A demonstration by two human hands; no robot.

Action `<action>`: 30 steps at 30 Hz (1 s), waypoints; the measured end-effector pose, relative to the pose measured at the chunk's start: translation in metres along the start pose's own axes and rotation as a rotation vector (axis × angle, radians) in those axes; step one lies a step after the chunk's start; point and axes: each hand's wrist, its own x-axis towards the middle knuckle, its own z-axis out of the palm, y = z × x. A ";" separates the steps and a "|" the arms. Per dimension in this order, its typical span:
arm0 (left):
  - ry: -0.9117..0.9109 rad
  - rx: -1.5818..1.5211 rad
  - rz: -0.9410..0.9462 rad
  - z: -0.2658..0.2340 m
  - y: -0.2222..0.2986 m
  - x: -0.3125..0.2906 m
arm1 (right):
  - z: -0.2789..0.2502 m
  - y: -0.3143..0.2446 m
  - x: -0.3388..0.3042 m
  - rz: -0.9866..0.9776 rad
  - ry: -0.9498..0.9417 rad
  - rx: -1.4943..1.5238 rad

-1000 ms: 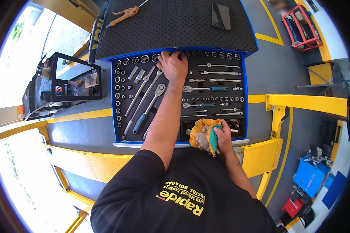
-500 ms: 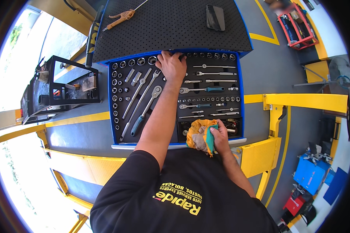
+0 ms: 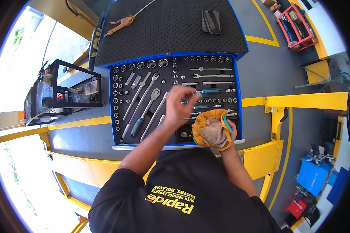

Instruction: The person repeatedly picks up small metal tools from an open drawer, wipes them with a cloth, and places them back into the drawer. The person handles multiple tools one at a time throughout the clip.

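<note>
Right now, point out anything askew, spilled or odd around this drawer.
Nothing looks spilled or damaged. The tan blow gun lies loose and diagonal on the black cabinet top, unlike the sockets set in rows.

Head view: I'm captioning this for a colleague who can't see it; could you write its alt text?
A person's right hand holds a bunched orange-and-green cloth while the left hand, blurred, hovers over an open blue drawer of sockets and ratchets; whether it grips anything is unclear. A dark phone and an orange air gun lie on the black mat.
</note>
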 end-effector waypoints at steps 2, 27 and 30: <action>-0.265 -0.101 0.034 0.001 0.031 -0.041 | 0.005 -0.001 -0.001 0.025 -0.073 0.073; -0.202 -0.146 -0.248 0.022 0.088 -0.108 | 0.029 -0.007 -0.012 -0.070 -0.217 -0.481; -0.242 0.068 -0.098 0.010 0.095 -0.097 | 0.030 -0.006 -0.007 -0.113 -0.205 -0.506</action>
